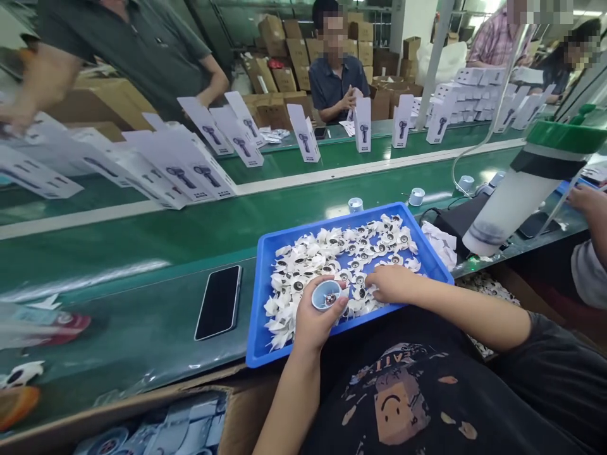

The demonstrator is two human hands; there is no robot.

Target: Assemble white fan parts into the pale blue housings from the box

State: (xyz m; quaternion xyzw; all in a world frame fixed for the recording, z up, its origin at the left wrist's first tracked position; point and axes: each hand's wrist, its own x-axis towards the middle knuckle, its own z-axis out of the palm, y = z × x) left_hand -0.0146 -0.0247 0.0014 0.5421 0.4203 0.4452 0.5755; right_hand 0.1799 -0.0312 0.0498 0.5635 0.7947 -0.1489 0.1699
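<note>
My left hand [310, 322] is wrapped round a light blue round fan housing [326, 295], its open end facing up with a small motor part visible inside. Over the blue tray [253, 338], my right hand [389, 284] reaches down among the white fan blades [313, 256]. Its fingers are bent at the blades, and whether one is pinched between them is hidden. Many of these small blades with dark centres fill the tray, piled thickest on its left side.
A phone [219, 302] lies left of the tray. Light blue housings [416, 196] stand behind it. A green-topped cylinder [531, 183] leans at the right. White boxes [303, 134] line the green conveyor [279, 183], with co-workers beyond. A carton [232, 404] of blue parts sits at lower left.
</note>
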